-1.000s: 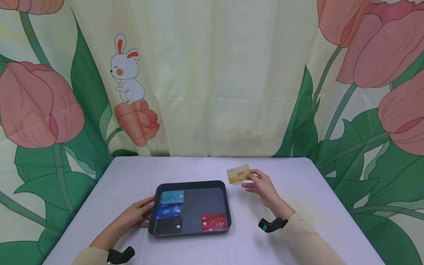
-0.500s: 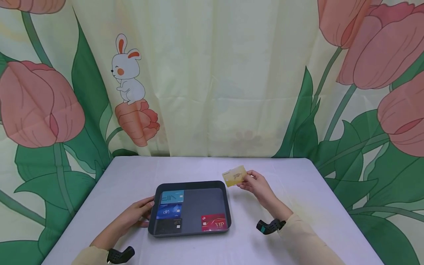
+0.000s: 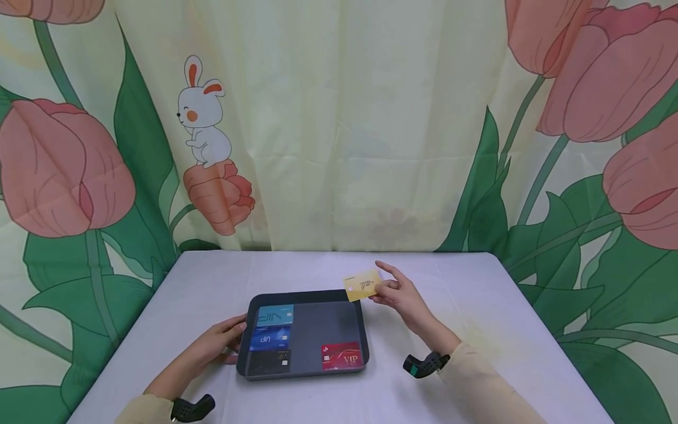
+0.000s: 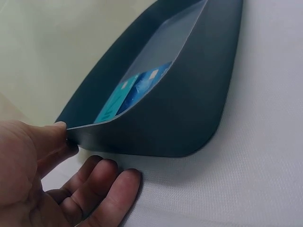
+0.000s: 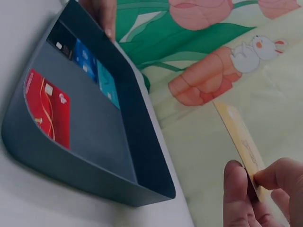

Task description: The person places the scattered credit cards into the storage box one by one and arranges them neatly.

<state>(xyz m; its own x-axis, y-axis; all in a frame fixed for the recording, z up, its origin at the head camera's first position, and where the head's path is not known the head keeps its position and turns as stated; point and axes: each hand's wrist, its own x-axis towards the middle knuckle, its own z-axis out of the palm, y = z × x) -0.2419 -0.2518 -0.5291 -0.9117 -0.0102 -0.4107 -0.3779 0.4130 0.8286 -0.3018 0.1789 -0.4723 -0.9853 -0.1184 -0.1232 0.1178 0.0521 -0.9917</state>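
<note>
A yellow card (image 3: 362, 285) is pinched between the thumb and fingers of my right hand (image 3: 405, 300), with the index finger raised off it. It is held up over the far right corner of the dark grey tray (image 3: 323, 325). The right wrist view shows the yellow card (image 5: 240, 137) nearly edge-on, above the tray's rim. My left hand (image 3: 217, 344) grips the tray's left side, thumb tip at the rim in the left wrist view and the other fingers bent below. Teal (image 3: 275, 315), blue (image 3: 270, 338) and black (image 3: 269, 362) cards form a column inside on the left.
A red VIP card (image 3: 342, 355) lies in the tray's near right corner. White cloth covers the table (image 3: 466, 383). Behind its far edge hangs a curtain (image 3: 339, 147) printed with tulips and a rabbit.
My right hand has moved left with the yellow card, from beside the tray to over its far right corner. Its index finger has lifted. My left hand and the tray stay put.
</note>
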